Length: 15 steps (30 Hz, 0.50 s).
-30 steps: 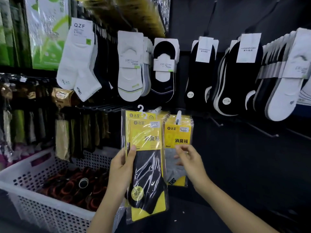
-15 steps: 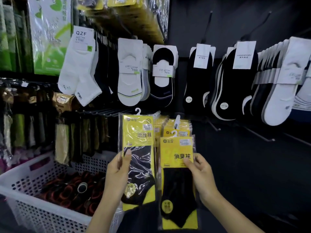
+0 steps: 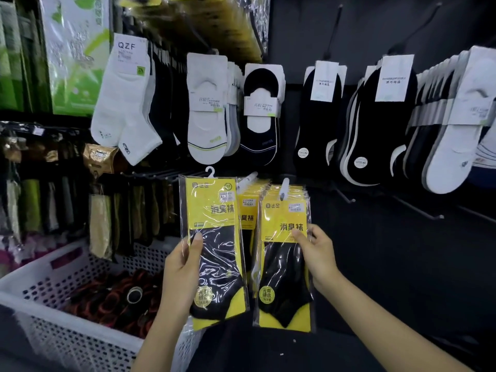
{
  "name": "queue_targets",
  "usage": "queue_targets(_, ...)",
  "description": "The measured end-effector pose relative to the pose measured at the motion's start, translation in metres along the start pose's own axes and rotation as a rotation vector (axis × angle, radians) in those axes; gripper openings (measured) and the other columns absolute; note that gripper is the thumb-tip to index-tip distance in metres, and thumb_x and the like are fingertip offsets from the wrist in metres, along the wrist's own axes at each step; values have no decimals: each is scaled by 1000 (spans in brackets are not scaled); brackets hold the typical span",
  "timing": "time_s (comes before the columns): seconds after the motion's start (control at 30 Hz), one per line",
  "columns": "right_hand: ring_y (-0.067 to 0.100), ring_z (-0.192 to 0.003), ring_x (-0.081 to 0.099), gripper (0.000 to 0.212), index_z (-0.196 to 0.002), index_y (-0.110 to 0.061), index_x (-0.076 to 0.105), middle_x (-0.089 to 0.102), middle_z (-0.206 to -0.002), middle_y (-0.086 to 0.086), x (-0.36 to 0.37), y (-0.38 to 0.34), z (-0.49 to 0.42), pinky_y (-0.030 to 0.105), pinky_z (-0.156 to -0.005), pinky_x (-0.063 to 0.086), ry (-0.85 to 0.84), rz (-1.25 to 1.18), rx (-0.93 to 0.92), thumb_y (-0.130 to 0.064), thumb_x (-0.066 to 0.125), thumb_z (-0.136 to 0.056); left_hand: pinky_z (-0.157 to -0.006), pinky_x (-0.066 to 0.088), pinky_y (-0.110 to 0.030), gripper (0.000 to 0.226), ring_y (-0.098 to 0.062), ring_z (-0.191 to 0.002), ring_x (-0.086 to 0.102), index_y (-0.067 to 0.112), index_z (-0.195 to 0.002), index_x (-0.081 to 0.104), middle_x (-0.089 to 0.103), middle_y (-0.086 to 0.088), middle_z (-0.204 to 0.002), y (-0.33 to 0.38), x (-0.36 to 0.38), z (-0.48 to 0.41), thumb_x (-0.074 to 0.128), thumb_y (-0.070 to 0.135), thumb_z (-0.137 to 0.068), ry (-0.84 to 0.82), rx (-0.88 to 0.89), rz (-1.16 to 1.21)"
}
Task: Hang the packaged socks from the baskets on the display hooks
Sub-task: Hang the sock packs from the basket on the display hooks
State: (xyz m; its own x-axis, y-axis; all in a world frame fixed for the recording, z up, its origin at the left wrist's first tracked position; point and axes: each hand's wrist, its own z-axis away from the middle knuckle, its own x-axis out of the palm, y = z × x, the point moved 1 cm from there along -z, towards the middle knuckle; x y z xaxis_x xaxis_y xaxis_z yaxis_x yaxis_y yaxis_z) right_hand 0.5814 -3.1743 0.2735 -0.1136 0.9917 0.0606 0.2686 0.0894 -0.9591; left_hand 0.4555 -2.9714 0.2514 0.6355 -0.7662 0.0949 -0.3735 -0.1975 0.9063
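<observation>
My left hand grips a yellow-and-black sock packet with a white hanger hook on top, held up in front of the display. My right hand pinches a second, matching sock packet at its right edge; its top sits at a display hook that carries several identical yellow packets. Another hook with yellow packets lies between the two held packets.
A white perforated basket with dark red-and-black socks stands at the lower left. White and black socks hang in rows above and to the right. Bare hooks stick out of the dark panel at the right.
My right hand has lifted its packet up to the hook with the yellow stack. My left hand has kept its packet raised, shifting slightly.
</observation>
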Motion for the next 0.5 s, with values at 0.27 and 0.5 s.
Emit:
queue_targets(0.27, 13, -81, 64, 23, -97, -8, 64, 68, -92, 5, -3, 21, -15, 22, -64, 49, 184, -34, 251, -23, 74, -82, -60, 32, -29, 56, -17, -60, 31, 4, -71, 41, 32, -6, -64, 4, 2, 3, 48, 59, -78, -18, 2, 12)
queue_targets(0.5, 23, -95, 60, 17, -100, -10, 60, 61, -105, 11, -7, 17, 2, 32, -81, 52, 294, 24, 165, -21, 66, -88, -56, 27, -25, 42, -11, -53, 29, 21, -59, 34, 28, 0, -56, 4, 8, 5, 52, 39, -92, -61, -17, 7)
